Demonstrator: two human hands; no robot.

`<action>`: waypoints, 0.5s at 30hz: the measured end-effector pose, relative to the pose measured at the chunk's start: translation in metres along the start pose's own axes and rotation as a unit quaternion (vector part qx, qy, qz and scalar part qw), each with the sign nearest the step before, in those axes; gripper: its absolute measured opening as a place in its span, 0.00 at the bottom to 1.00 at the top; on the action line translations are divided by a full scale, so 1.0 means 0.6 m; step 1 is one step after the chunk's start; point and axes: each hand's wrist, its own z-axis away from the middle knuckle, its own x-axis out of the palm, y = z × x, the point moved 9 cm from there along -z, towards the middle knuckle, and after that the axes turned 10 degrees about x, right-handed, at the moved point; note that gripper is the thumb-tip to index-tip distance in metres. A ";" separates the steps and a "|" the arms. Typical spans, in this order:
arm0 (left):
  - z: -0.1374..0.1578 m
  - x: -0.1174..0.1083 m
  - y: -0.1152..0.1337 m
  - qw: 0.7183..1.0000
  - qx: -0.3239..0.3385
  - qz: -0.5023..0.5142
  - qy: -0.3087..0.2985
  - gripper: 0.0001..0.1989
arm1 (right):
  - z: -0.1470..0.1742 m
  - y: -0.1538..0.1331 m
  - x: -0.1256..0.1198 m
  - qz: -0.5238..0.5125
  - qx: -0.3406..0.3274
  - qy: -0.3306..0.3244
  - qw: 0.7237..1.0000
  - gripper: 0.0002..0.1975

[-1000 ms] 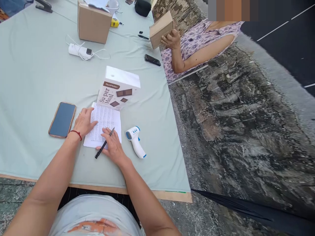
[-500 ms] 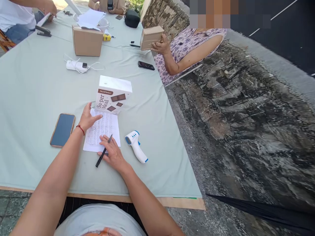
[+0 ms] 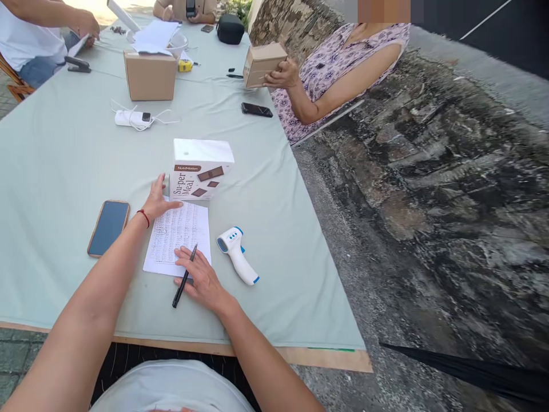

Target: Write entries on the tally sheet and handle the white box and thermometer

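**Workstation Status: Both Hands at Paper and White Box**

From my remote station, the head view reads as follows, largest item first. The table (image 3: 64, 189), under a pale green cloth, fills the left and centre of the frame. A person (image 3: 330, 74) in a patterned top occupies the upper right. A cardboard box (image 3: 150, 77) with loose sheets on top stands upper left of centre. The white box (image 3: 203, 169) stands upright near the centre. The person at the upper right grips a smaller carton (image 3: 263, 64). The paper (image 3: 184, 229), covered in rows of fine marks, lies flat directly below the white box. My left hand (image 3: 159, 199) is unclenched, fingers spread, at the white box's lower left corner; I cannot tell whether it touches. My right hand (image 3: 201, 277) is at the paper's lower right, fingers extended, with the pen (image 3: 182, 289) held slantwise across them. The phone (image 3: 109, 228) lies left of the paper; the thermometer (image 3: 237, 254) lies right of it.
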 end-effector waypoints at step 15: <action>0.032 -0.051 0.059 0.998 0.059 0.010 0.004 0.39 | -0.006 0.000 -0.011 -0.029 -0.004 0.000 1.000 0.13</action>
